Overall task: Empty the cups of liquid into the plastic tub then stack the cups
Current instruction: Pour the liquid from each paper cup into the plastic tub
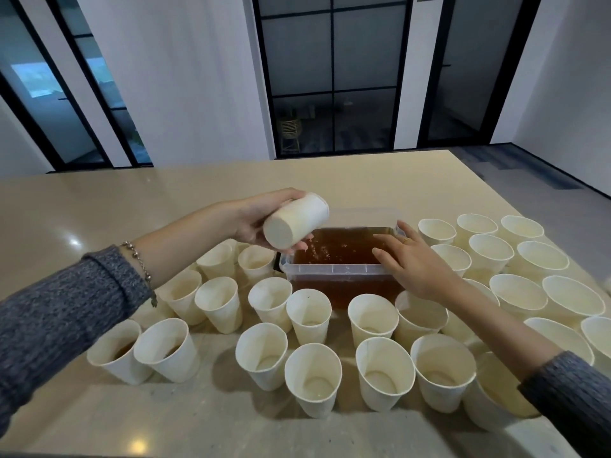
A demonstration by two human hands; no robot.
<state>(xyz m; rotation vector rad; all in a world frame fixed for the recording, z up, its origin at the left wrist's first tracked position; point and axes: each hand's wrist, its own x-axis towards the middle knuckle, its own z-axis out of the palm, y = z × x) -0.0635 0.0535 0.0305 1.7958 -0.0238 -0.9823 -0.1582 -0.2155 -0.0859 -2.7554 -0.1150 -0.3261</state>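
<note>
Right now, from my head camera, my left hand (261, 219) grips a white paper cup (295, 225) tipped on its side over the near left corner of the plastic tub (334, 269), its base turned toward me and its mouth pointing down at the brown liquid (344, 247) that fills the tub. Drops are falling from the cup's rim into the liquid. My right hand (416, 266) hovers over the tub's right end, fingers spread and relaxed, holding nothing. The tub sits mid-table (99, 206), ringed by upright paper cups. Two cups at the near left (145, 350) have brown liquid in them; the cups right of the tub (515, 259) look empty.
</note>
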